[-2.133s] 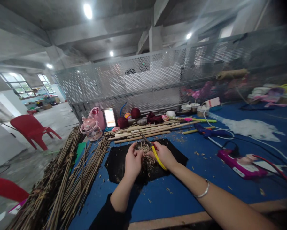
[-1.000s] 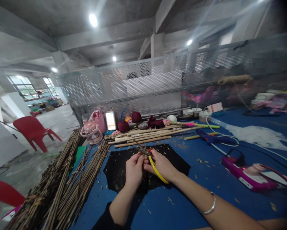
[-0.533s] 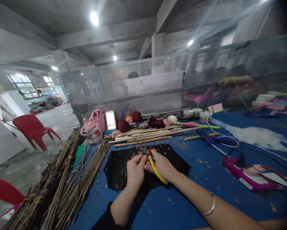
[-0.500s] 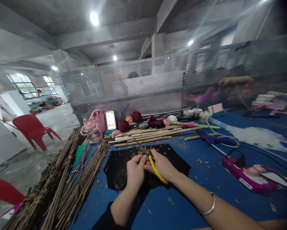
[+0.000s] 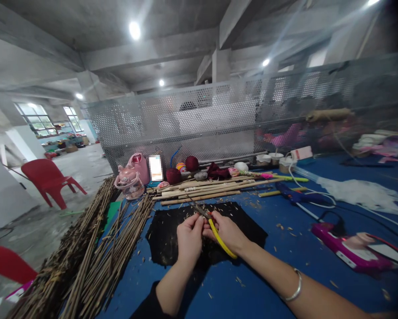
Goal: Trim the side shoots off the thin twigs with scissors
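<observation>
Over a black cloth (image 5: 165,230) strewn with pale chips, my two hands meet. My right hand (image 5: 225,230) is closed on a pair of pliers (image 5: 221,239) with a curved yellow handle and a bit of red by the fingers. Their dark metal jaws point up and to the left, near my left fingertips. My left hand (image 5: 189,235) is pinched closed beside the jaws. Whatever it holds is too small and too covered by the fingers to name.
Bundles of thin brown sticks (image 5: 119,239) lie at the left. Behind the cloth are pale rods (image 5: 202,193), dark red yarn balls (image 5: 192,163), a phone (image 5: 155,168) and a pink bucket (image 5: 132,188). On the right sit a glue gun (image 5: 294,195) and a magenta power strip (image 5: 348,248).
The whole view has shifted slightly, with the scene moving a little right and down. Both hands keep nearly the same pose around the pliers.
</observation>
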`<state>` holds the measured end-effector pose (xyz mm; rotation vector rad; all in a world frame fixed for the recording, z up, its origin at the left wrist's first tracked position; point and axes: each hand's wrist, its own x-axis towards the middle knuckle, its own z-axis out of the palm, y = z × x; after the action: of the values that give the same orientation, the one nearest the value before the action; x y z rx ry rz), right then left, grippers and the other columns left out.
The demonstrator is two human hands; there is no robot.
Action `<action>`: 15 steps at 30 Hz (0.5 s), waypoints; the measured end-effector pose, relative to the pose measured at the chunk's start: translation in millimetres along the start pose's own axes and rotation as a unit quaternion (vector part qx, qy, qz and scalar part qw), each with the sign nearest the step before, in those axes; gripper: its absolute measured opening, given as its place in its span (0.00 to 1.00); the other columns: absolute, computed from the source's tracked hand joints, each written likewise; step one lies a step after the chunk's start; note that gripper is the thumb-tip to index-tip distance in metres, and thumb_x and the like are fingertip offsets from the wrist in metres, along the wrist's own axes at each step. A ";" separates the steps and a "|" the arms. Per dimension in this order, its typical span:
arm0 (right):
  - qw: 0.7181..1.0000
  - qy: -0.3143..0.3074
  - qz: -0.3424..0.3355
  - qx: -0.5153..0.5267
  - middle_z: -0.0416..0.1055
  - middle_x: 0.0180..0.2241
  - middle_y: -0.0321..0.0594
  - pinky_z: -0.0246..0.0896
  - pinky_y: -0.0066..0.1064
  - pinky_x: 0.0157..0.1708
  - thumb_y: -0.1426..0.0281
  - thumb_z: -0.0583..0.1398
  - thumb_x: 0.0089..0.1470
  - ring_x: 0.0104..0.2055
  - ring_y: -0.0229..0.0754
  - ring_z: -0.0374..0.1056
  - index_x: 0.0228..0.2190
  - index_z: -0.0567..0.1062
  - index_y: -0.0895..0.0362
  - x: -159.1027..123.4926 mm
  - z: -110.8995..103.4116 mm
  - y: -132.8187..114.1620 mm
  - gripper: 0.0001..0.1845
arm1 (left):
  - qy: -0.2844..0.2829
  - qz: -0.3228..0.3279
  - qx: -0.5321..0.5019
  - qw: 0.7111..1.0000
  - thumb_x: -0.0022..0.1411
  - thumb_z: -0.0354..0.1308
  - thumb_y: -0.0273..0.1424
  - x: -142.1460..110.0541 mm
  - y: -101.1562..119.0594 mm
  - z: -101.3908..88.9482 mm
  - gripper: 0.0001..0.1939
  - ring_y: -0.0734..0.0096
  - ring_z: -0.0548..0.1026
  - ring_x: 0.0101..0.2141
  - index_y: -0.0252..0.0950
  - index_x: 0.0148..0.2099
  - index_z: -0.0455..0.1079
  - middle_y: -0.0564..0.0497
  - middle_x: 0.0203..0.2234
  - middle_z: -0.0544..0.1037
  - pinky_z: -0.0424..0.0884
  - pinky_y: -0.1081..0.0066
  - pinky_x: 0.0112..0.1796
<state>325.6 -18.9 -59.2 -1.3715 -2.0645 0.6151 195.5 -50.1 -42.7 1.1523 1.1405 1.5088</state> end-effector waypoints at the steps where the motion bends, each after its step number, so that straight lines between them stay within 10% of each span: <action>1: 1.000 -0.006 -0.002 -0.003 0.71 0.28 0.38 0.54 0.26 0.25 0.57 0.62 0.40 0.29 0.41 0.68 0.31 0.65 0.55 0.6 0.4 0.9 0.18 | 0.005 0.002 0.006 1.000 0.51 0.56 0.34 0.5 -1.3 -0.6 0.13 0.68 0.74 0.29 0.32 0.36 0.75 0.47 0.29 0.78 0.69 0.74 0.31; 15: 0.997 -0.011 -0.022 -0.070 0.69 0.33 0.42 0.54 0.28 0.30 0.57 0.60 0.42 0.35 0.44 0.67 0.34 0.61 0.55 -0.6 -0.7 -2.2 0.21 | 0.022 -0.001 0.047 0.999 0.49 0.57 0.35 4.0 -3.8 -4.8 0.12 0.73 0.70 0.22 0.31 0.27 0.74 0.50 0.19 0.75 0.65 0.76 0.26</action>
<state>324.8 -20.2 -57.3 -1.3967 -2.1845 0.4766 190.6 -46.2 -46.4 1.1851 1.2538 1.4986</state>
